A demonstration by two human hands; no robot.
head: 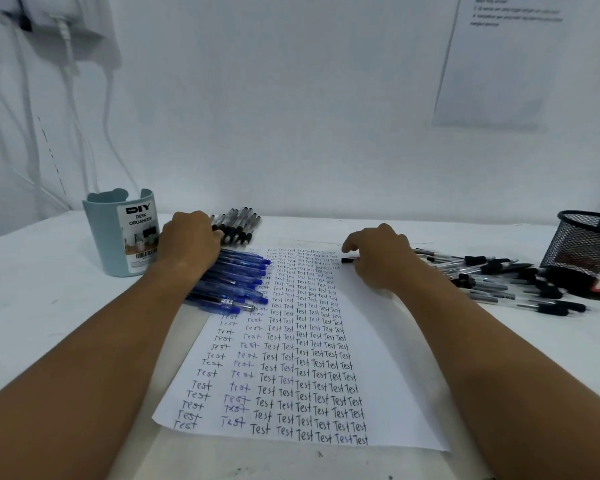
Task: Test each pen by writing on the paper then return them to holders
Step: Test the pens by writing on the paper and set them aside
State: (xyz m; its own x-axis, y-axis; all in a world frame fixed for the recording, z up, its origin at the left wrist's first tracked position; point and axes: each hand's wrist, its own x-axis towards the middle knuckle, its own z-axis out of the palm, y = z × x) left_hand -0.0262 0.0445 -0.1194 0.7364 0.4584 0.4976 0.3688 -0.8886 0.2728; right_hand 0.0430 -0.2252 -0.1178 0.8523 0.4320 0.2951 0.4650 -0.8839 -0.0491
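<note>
Looking down at the paper (378,341) as my landmark, I judge we are between pens: one seems just picked up for its trial and the tested ones are being tidied. My right hand (381,258) sits at the paper's far right part, fingers curled round a black pen (347,260) whose end pokes out leftward just above the sheet. My left hand (187,239) rests off the paper's far left corner, on the black-grip pens (238,225) lying beyond the sheet's top edge; its fingers bend over them, but I cannot tell whether it actually grips any.

Blue pens (236,282) lie in a row along the paper's left edge, tips overlapping the written columns. A loose heap of black pens (499,282) spreads off the paper's right side. The pale blue desk organizer (118,237) stands left of the paper, past the blue row; the black mesh holder (582,244) stands far right, behind the heap.

Columns of "Test" fill the left and middle of the sheet; the right strip is bare, so the next move, as I read it, calls for bringing the tip down in that strip, near the top, and writing there. After that the pen must go to a holder.

Room is best over the paper's near half and the bare table (49,306) to its left. The heap crowds the route to the mesh holder, and the wall (291,133) closes in just beyond the top edge.
</note>
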